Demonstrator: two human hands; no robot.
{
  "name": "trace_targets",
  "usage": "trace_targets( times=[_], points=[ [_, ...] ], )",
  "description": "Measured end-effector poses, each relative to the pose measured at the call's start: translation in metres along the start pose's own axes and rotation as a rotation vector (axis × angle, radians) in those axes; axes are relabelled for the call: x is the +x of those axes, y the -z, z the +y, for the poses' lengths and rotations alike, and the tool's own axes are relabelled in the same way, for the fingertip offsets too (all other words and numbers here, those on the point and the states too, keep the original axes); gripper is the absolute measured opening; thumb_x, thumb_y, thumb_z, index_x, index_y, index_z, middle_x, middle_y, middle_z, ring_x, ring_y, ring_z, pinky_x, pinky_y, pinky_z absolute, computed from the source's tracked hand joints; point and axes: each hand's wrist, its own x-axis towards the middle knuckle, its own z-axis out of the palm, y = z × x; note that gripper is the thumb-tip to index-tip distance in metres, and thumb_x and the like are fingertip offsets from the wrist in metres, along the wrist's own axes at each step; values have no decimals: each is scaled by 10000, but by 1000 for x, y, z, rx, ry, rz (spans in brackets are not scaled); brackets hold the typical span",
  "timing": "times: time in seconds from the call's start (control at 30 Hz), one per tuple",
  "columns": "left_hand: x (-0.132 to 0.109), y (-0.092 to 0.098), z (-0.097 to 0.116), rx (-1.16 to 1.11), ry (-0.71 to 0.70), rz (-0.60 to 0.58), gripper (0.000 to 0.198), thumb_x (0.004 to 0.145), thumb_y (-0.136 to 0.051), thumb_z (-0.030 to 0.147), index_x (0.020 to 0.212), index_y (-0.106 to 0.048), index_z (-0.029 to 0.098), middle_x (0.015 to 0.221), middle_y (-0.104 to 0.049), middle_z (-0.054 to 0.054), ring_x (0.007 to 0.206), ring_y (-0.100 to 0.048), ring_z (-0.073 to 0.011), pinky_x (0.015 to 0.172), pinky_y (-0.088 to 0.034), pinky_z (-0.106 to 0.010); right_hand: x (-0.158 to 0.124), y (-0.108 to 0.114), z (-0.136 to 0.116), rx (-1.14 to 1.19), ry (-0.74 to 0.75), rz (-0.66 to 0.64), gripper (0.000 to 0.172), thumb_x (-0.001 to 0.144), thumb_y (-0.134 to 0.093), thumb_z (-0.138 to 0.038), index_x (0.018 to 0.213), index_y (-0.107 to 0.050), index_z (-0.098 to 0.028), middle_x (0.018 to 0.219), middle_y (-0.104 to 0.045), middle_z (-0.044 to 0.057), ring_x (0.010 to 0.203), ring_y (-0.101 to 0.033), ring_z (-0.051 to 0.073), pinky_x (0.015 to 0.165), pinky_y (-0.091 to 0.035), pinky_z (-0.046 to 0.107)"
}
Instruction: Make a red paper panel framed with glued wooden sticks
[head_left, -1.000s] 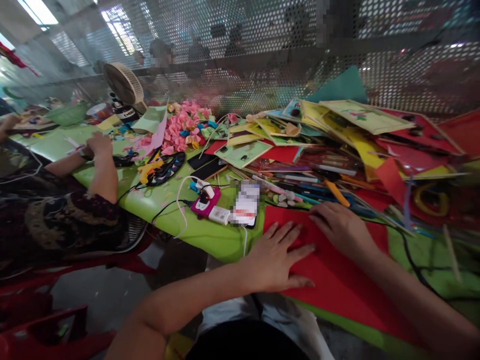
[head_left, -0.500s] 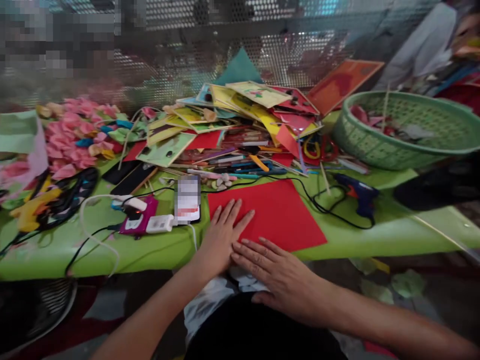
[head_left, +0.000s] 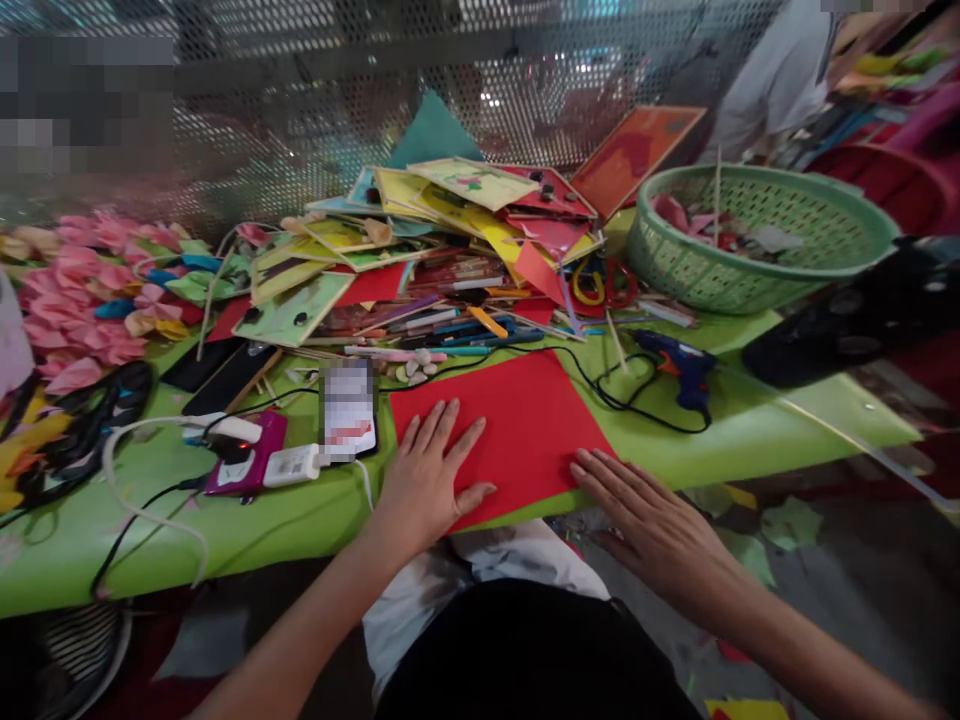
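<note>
A sheet of red paper (head_left: 525, 420) lies flat on the green table cover (head_left: 465, 545) close to the front edge. My left hand (head_left: 429, 470) rests on its left part with the fingers spread and the thumb out. At the sheet's near right corner, my right hand (head_left: 637, 505) lies flat with fingers stretched out and touches the paper's edge. Neither hand grips anything. Just left of the sheet is a phone (head_left: 349, 410) with a blurred screen.
Behind lie piled cards (head_left: 450, 205), pens (head_left: 442, 325) and pink paper flowers (head_left: 82, 290). A blue glue gun (head_left: 679, 365) and a green basket (head_left: 750, 250) are on the right. At left sits a purple power strip (head_left: 255, 465) with cables. A person's sleeve (head_left: 780, 70) shows far right.
My right hand has slid right along the paper's near edge, from beside my left hand to the right corner. My left hand stays on the paper. The view has shifted slightly right.
</note>
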Motion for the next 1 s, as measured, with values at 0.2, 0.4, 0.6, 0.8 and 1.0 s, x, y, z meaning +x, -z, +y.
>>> trace_targets(
  times=[0.2, 0.4, 0.6, 0.8, 1.0],
  points=[
    [-2, 18, 7, -5, 8, 67, 736, 979, -606, 523, 1630, -288, 393, 1741, -189, -123, 1576, -267, -359, 1219, -341, -591, 4, -3, 9, -33, -31, 10, 780, 1009, -514, -442, 1683, -151, -298, 1657, -409, 58, 1477, -462, 271, 1228, -298, 534],
    [-11, 20, 24, -105, -140, -64, 666, 1011, -420, 650, 1624, -276, 433, 1735, -208, -109, 1591, -234, -333, 1229, -306, -633, 23, -7, 18, 20, -4, 41, 752, 964, -587, -418, 1649, -288, -336, 1592, -516, 72, 1391, -565, 291, 1144, -422, 531],
    [-15, -9, 24, -216, -165, -37, 778, 950, -412, 761, 1632, -163, 480, 1764, -5, -50, 1611, -146, -342, 1255, -222, -648, 61, 19, 47, 120, 40, 99, 342, 995, -555, -338, 1307, -691, -308, 1316, -746, 73, 1129, -733, 259, 934, -584, 428],
    [-16, -11, 24, -265, -178, -11, 771, 911, -488, 768, 1598, -215, 547, 1762, 33, -32, 1604, -159, -364, 1240, -227, -668, 163, 43, 69, 120, -9, 173, 328, 1019, -502, -356, 1248, -720, -271, 1257, -763, 89, 1134, -720, 289, 960, -576, 447],
    [-14, -17, 24, -280, -187, -4, 765, 896, -538, 754, 1585, -290, 534, 1764, -13, -64, 1602, -167, -372, 1229, -236, -675, 249, 21, 65, 32, -102, 34, 383, 980, -549, -354, 1329, -650, -230, 1296, -718, 138, 1099, -714, 312, 877, -571, 425]
  ],
)
